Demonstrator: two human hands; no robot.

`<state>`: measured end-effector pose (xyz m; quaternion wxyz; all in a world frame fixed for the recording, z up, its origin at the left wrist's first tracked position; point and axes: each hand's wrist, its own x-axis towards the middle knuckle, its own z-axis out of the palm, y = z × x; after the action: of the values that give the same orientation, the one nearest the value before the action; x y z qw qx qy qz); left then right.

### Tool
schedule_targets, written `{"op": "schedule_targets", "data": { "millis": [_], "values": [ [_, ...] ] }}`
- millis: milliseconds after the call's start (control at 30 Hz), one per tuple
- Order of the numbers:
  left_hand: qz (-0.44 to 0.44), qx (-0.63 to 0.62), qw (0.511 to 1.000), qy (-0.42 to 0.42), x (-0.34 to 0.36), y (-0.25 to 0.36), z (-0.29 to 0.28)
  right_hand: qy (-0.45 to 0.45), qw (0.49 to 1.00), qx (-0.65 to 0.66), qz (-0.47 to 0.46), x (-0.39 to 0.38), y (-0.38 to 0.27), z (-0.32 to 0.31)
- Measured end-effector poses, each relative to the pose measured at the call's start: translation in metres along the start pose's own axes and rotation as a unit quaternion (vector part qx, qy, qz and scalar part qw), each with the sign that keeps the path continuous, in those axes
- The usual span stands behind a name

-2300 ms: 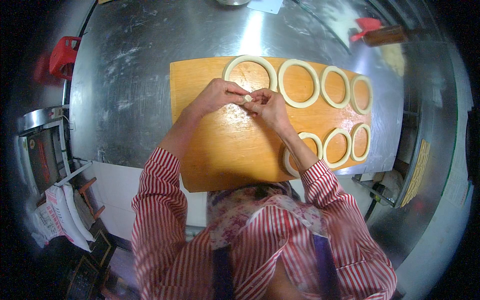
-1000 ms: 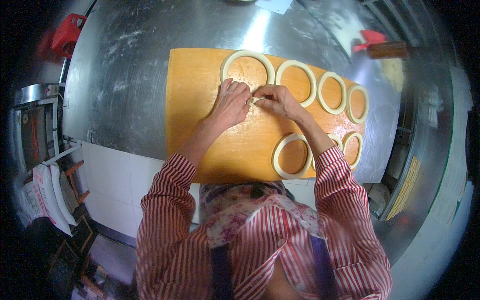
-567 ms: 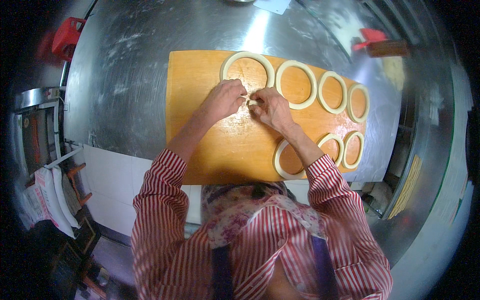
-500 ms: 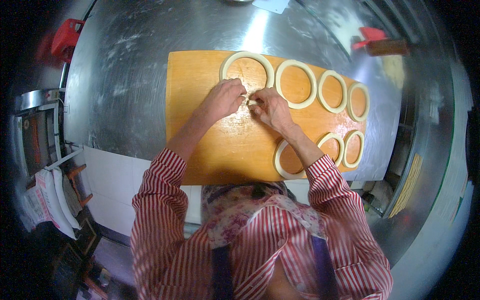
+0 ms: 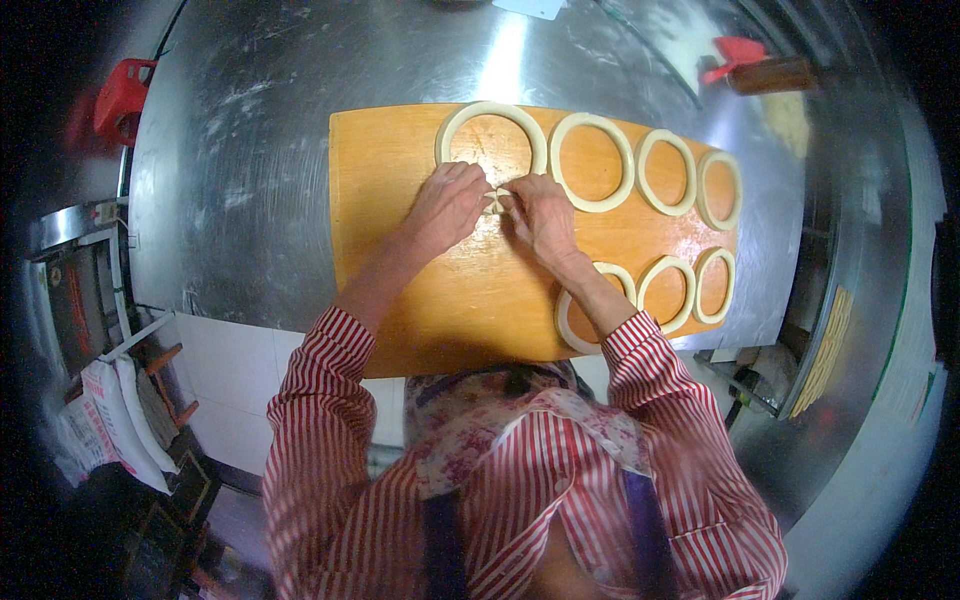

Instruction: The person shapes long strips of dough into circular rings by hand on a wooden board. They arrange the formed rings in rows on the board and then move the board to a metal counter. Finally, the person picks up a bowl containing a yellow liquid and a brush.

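Both hands meet at the near side of a pale dough ring, the leftmost of the far row on a wooden board. My left hand pinches the ring's left end between thumb and fingers. Close beside it, my right hand is closed on the right end. A bit of dough shows between the fingertips, where the two ends come together; the fingers hide most of that join. To the right lies a second dough ring, round and closed.
More rings lie on the board's right half, including a near-row dough ring and one partly under my right forearm. The board rests on a metal table. A red scoop lies far right; a red container hangs at left.
My fingertips have shifted slightly at the join, and more dough now shows between them. The view has tilted a little; the other rings keep their places on the board.
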<state>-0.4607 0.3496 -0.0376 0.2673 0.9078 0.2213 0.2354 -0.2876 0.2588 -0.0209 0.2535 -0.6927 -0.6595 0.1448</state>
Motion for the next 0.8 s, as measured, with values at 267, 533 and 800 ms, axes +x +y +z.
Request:
{"op": "schedule_targets", "data": {
  "millis": [267,533,800],
  "values": [
    [-0.002,0.001,1.000,0.016,-0.003,0.003,0.004,0.037,0.999,0.020,0.004,-0.006,-0.007,0.007],
    [0.004,0.036,0.999,-0.001,-0.001,0.003,0.007,0.023,0.999,0.026,-0.013,-0.009,-0.006,0.008],
    [0.015,-0.053,0.996,-0.067,0.003,-0.016,-0.009,-0.094,0.995,0.036,0.012,0.005,-0.012,-0.018]
  ]
}}
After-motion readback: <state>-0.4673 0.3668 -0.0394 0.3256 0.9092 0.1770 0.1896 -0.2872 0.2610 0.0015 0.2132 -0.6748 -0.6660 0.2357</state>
